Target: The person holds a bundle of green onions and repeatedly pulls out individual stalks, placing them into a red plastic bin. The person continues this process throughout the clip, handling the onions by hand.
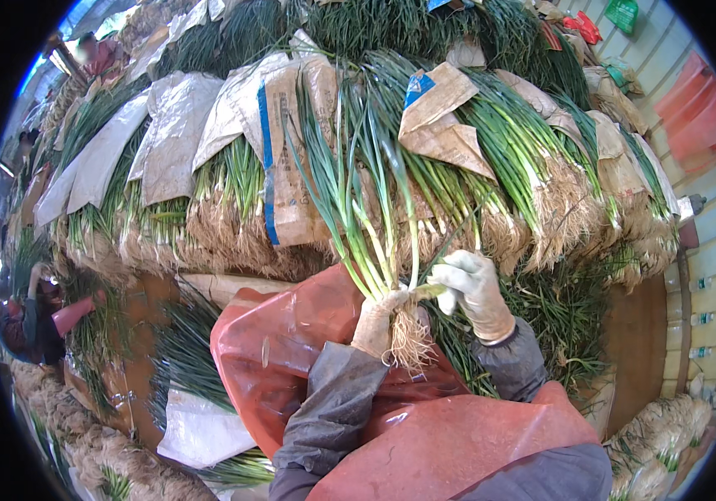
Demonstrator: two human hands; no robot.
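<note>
My left hand (pixel 378 319), in a pale work glove, is closed round the white lower stems of a small bunch of green onions (pixel 378 257). Their green leaves point away from me and the tangled pale roots (pixel 410 338) hang towards my lap. At the right of the bunch, my gloved right hand (pixel 472 289) pinches a yellowish-green outer leaf (pixel 428 292) close to the stem bases. A red waterproof apron (pixel 458 438) covers my lap below both hands.
Ahead lies a long heap of green onions (pixel 521 169), roots towards me, partly under woven sacks (pixel 298 150). Loose leaves (pixel 558 313) cover the ground at right. More onions (pixel 189 351) and a white sack (pixel 204 432) lie at left. Another person (pixel 32 325) is at far left.
</note>
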